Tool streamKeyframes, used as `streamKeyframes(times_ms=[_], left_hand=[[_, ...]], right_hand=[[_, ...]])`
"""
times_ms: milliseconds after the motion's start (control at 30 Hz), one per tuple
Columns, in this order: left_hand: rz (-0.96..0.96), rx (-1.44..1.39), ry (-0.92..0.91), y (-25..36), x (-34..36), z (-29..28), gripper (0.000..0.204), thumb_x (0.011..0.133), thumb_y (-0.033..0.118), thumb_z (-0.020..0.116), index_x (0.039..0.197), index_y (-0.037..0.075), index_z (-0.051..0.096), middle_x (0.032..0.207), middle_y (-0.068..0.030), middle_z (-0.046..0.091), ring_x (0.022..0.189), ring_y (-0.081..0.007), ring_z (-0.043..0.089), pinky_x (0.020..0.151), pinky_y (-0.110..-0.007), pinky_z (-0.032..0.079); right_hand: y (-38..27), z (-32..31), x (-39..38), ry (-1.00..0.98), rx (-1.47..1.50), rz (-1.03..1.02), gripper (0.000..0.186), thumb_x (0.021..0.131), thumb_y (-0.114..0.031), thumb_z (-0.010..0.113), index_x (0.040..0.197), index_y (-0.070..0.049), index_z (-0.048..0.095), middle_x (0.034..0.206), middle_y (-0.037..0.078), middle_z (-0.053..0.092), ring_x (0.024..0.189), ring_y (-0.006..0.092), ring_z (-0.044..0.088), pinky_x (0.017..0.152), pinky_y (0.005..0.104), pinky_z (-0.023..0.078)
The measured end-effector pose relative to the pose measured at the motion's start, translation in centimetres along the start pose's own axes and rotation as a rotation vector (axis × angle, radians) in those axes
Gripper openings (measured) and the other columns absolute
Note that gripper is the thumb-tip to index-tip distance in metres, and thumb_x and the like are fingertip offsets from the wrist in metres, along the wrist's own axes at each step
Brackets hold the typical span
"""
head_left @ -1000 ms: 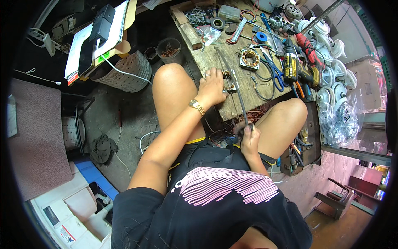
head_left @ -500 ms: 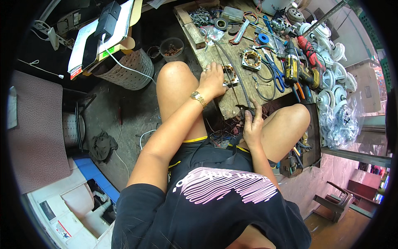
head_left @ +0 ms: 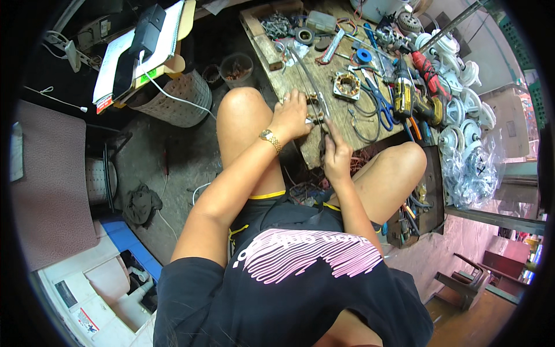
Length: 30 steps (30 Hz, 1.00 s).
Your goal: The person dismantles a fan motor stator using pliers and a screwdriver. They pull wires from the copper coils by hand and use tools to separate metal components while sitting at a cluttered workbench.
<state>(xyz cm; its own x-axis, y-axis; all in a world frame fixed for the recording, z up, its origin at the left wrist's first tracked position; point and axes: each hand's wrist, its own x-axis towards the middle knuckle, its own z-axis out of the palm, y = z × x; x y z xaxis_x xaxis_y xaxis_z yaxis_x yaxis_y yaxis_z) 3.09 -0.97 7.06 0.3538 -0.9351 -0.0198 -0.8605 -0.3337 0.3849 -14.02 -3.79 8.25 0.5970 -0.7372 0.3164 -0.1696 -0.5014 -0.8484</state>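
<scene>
My right hand (head_left: 338, 154) is wrapped round the handle of a hacksaw (head_left: 314, 77), whose thin curved frame reaches away from me over the bench. Under the saw lies a square motor stator (head_left: 315, 108) with copper windings, near the bench's left edge. My left hand (head_left: 291, 114), with a gold watch at its wrist, presses the stator down, fingers closed over its left side. Saw and fingers partly cover this stator, and the exact contact of the blade cannot be made out. A second stator (head_left: 339, 91) rests to the right, apart from both hands.
On the wooden bench (head_left: 289, 81), blue-handled scissors (head_left: 387, 113), a yellow-black drill (head_left: 403, 92) and a red power tool (head_left: 426, 72) lie to the right. White pulleys (head_left: 458, 110) are heaped beyond. A tool box (head_left: 430, 199) stands beside my right knee.
My right hand has moved left and away from me with the hacksaw, bringing the saw frame over the stator. Its raised fingers have closed round the handle. My left hand stays on the stator.
</scene>
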Motion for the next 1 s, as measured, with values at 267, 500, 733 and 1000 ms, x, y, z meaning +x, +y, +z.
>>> streamKeyframes(times_ms=[267,500,733,1000], left_hand=[[0.048,-0.039,0.032,-0.8,-0.1,0.5,0.082,0.069,0.027,0.080,0.128,-0.009,0.036,0.136,-0.0295,0.036,0.125,-0.0436,0.040,0.097,-0.051,0.044],[0.059,0.005,0.150,-0.7,-0.4,1.4,0.075,0.071,0.028,0.079,0.123,-0.008,0.039,0.123,-0.0240,0.042,0.119,-0.0420,0.044,0.093,-0.050,0.046],[0.049,-0.063,0.036,-0.1,0.6,0.5,0.080,0.072,0.028,0.078,0.128,-0.009,0.036,0.131,-0.0266,0.039,0.125,-0.0433,0.040,0.097,-0.051,0.045],[0.057,-0.015,0.066,0.0,-0.1,1.0,0.081,0.071,0.027,0.078,0.129,-0.009,0.034,0.132,-0.0279,0.038,0.127,-0.0432,0.040,0.097,-0.051,0.044]], right_hand=[[-0.1,-1.6,-2.7,-0.024,-0.016,0.050,0.045,0.089,0.003,0.050,0.133,-0.006,0.055,0.077,0.014,0.063,0.056,0.0195,0.055,0.059,0.0322,0.046],[-0.2,-3.1,-4.6,-0.057,-0.029,0.126,0.048,0.087,0.002,0.052,0.134,-0.006,0.054,0.075,0.019,0.061,0.052,0.0177,0.052,0.055,0.0314,0.045],[0.9,-0.4,-0.9,-0.045,0.065,0.168,0.044,0.090,0.002,0.051,0.134,-0.006,0.054,0.109,0.020,0.068,0.057,0.0121,0.052,0.059,0.0288,0.046],[-0.1,-3.1,-5.5,0.000,-0.031,0.000,0.047,0.088,0.005,0.050,0.134,-0.006,0.054,0.115,0.021,0.066,0.065,0.0150,0.063,0.063,0.0281,0.049]])
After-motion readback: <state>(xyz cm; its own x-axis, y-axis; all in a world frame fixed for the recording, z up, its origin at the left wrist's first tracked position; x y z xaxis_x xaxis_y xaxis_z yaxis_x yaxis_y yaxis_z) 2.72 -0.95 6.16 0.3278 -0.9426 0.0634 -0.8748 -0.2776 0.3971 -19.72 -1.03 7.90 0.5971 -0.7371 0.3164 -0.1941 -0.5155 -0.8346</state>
